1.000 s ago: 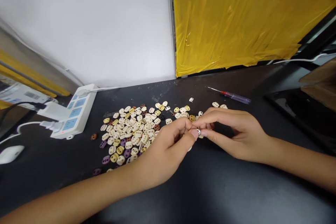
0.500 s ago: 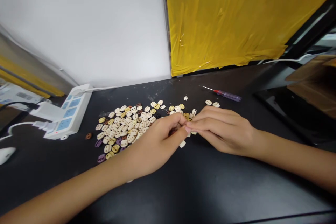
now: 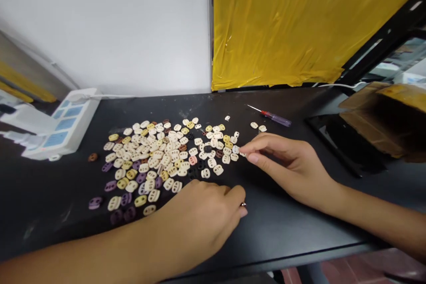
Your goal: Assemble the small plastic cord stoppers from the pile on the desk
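Small oval two-hole plastic cord locks (image 3: 159, 148) lie in a wide loose pile on the black table, mostly cream, some yellow, purple, brown and black. My left hand (image 3: 206, 219) is closed in front of the pile, palm down. A tiny shiny piece (image 3: 243, 204) shows between its thumb and index finger; its kind is too small to make out. At the pile's right edge, my right hand (image 3: 289, 166) has thumb and index finger slightly apart. The index fingertip touches or nearly touches a white cord lock (image 3: 235, 149); the other fingers are curled behind.
A screwdriver (image 3: 274, 118) with a clear purple handle lies behind my right hand, near two loose cord locks (image 3: 258, 126). At left stands a white power strip (image 3: 71, 117) with plugs. A cardboard box (image 3: 369, 111) and a flat black object (image 3: 342, 142) are at right.
My hands were together at the fingertips and have come apart. The left has moved down toward me; the right stays by the pile's right edge. The view has shifted, uncovering more of the pile.
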A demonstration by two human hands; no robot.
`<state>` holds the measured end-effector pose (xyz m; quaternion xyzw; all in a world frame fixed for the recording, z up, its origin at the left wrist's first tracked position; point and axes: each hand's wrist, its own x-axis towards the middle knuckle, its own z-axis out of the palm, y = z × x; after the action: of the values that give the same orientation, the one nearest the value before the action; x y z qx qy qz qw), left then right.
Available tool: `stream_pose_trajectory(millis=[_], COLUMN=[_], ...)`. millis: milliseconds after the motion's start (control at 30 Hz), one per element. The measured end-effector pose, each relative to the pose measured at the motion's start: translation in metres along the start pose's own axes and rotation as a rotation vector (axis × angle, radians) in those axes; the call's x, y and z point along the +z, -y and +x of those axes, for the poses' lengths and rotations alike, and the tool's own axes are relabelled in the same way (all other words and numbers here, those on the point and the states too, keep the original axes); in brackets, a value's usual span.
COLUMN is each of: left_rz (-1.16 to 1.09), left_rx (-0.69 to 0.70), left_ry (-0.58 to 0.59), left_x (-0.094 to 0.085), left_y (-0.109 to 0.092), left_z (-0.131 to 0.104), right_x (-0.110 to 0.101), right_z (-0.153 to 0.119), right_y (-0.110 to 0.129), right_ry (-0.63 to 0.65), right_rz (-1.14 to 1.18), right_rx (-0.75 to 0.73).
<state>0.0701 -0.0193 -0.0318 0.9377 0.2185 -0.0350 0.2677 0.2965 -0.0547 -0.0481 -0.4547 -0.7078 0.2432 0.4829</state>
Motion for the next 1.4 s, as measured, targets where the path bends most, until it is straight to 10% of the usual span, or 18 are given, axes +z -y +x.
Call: stream_pose_trajectory(millis=[233, 567, 1000, 1400], left_rz=[0.040, -0.880, -1.622, -1.347], left_rx=[-0.019, -0.372, -0.367, -0.220], left_ry=[-0.049, -0.237, -0.334, -0.387], left_x=[0.012, 0.004, 0.018, 0.015], left_y=[0.001, 0.004, -0.001, 0.011], left_z=[0.009, -0.002, 0.018, 0.019], right_x=[-0.014, -0.019, -0.013, -0.009], right_z=[-0.017, -0.006, -0.009, -0.004], right_y=[0.003, 0.008, 0.002, -0.001], right_ry=[0.092, 0.097, 0.208, 0.180], right_rz=[0.048, 0.183, 0.459, 0.437], right_rx=[0.192, 0.470, 0.616, 0.540])
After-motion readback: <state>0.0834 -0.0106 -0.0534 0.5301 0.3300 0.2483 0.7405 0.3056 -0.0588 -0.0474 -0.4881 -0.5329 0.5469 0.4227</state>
